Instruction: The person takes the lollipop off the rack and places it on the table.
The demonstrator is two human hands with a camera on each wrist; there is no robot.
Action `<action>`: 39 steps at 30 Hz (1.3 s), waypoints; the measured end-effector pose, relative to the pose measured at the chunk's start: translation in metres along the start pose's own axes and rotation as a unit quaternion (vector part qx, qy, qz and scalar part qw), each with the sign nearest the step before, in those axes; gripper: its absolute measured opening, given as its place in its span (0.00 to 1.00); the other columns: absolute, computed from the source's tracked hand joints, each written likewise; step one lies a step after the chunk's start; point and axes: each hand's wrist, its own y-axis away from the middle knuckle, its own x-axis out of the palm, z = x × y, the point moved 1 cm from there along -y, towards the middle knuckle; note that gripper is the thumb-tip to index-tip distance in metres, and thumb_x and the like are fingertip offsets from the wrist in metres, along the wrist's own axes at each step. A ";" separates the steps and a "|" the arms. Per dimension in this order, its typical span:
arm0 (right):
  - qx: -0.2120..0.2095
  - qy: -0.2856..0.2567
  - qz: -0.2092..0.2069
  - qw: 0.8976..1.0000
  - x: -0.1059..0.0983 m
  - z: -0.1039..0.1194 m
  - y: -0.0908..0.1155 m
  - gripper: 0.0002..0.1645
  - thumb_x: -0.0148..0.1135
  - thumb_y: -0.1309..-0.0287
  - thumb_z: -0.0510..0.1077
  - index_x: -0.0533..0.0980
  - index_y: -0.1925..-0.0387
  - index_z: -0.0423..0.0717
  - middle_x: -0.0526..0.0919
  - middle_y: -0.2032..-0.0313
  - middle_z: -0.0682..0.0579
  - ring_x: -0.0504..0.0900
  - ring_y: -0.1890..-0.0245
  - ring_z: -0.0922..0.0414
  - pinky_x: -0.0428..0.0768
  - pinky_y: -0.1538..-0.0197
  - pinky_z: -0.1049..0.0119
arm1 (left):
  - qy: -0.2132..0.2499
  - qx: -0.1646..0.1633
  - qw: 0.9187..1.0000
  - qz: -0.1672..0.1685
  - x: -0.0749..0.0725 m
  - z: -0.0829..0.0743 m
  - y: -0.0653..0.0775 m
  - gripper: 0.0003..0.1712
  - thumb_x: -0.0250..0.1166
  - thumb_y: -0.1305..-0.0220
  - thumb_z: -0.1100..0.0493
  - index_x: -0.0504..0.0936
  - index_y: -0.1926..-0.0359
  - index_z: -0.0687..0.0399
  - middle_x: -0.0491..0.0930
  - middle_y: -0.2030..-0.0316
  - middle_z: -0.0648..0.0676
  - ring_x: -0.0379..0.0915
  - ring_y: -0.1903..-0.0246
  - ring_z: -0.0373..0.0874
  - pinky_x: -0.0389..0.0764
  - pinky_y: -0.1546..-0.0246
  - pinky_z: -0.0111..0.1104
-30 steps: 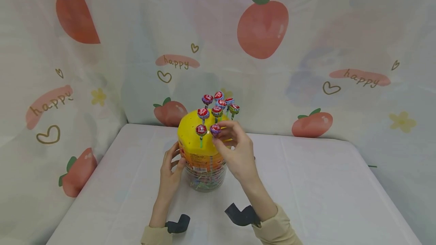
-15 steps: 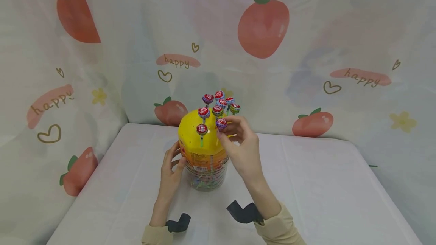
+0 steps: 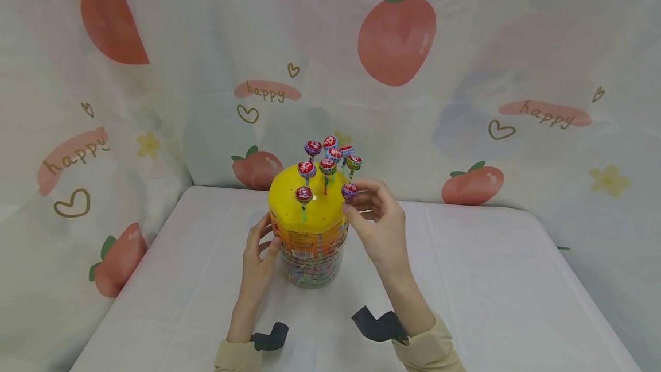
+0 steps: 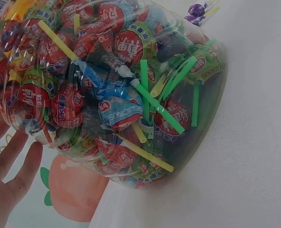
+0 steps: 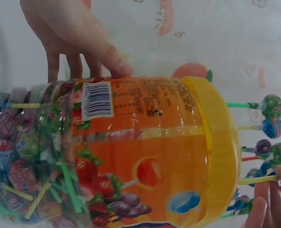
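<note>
A clear candy jar (image 3: pixel 304 266) with an orange label and a yellow lid (image 3: pixel 289 211) stands upright, packed with wrapped lollipops. My left hand (image 3: pixel 256 266) lies against its left side, spread fingers touching it and the thumb toward the front. My right hand (image 3: pixel 381 228) pinches a purple-and-red lollipop (image 3: pixel 349 190) near its head between thumb and fingers. In the right wrist view its yellow stick (image 5: pixel 256 180) reaches down to the lid's right edge. Several other lollipops (image 3: pixel 327 166) stand with their sticks in holes of the lid, one near the front (image 3: pixel 303 194).
A white cloth covers the table (image 3: pixel 490 280). Purple-wrapped lollipops (image 4: pixel 197 12) lie on it beyond the jar, in the left wrist view. A printed fabric backdrop (image 3: pixel 330 33) rises behind and to the sides. Black wrist mounts (image 3: pixel 379 326) sit at both sleeves.
My right hand has moved right with the pinched lollipop, from the front middle of the lid to its right edge. My left hand and the jar have stayed in place.
</note>
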 end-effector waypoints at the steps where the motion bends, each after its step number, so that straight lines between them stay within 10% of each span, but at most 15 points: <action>1: 0.002 -0.001 -0.002 1.000 -0.001 -0.002 0.000 0.20 0.66 0.47 0.32 0.76 0.51 0.43 0.83 0.62 0.42 0.79 0.65 0.61 0.76 0.61 0.71 | 0.000 0.001 1.000 0.000 0.000 0.000 0.000 0.32 0.57 0.34 0.67 0.62 0.29 0.54 0.68 0.37 0.60 0.65 0.38 0.50 0.71 0.40 0.44; 10: 0.031 0.010 -0.017 0.999 -0.011 -0.021 0.003 0.19 0.67 0.47 0.32 0.76 0.52 0.43 0.83 0.64 0.45 0.80 0.67 0.63 0.78 0.63 0.74 | -0.002 0.005 1.000 -0.001 0.000 0.005 0.000 0.32 0.57 0.33 0.67 0.62 0.29 0.53 0.68 0.38 0.60 0.65 0.38 0.50 0.70 0.43 0.30; 21: 0.066 0.050 -0.048 0.995 -0.027 -0.056 0.000 0.18 0.67 0.47 0.32 0.77 0.53 0.43 0.85 0.64 0.42 0.79 0.70 0.67 0.78 0.63 0.76 | 0.003 0.003 1.000 -0.010 0.007 0.043 -0.007 0.35 0.58 0.34 0.66 0.62 0.29 0.43 0.68 0.36 0.53 0.64 0.38 0.43 0.71 0.41 0.38; 27: 0.094 0.072 -0.057 0.991 -0.034 -0.074 -0.001 0.19 0.66 0.47 0.31 0.76 0.52 0.42 0.84 0.62 0.38 0.78 0.71 0.69 0.77 0.63 0.78 | 0.006 0.024 1.000 -0.016 0.006 0.045 -0.007 0.33 0.59 0.33 0.61 0.62 0.30 0.37 0.69 0.37 0.48 0.64 0.39 0.37 0.70 0.44 0.28; 39: 0.151 0.096 -0.060 0.982 -0.046 -0.106 -0.003 0.20 0.65 0.47 0.32 0.76 0.51 0.42 0.84 0.66 0.45 0.77 0.74 0.69 0.76 0.67 0.74 | 0.008 0.028 0.999 -0.015 0.007 0.045 -0.007 0.34 0.59 0.33 0.61 0.62 0.30 0.35 0.69 0.38 0.48 0.65 0.39 0.39 0.73 0.43 0.38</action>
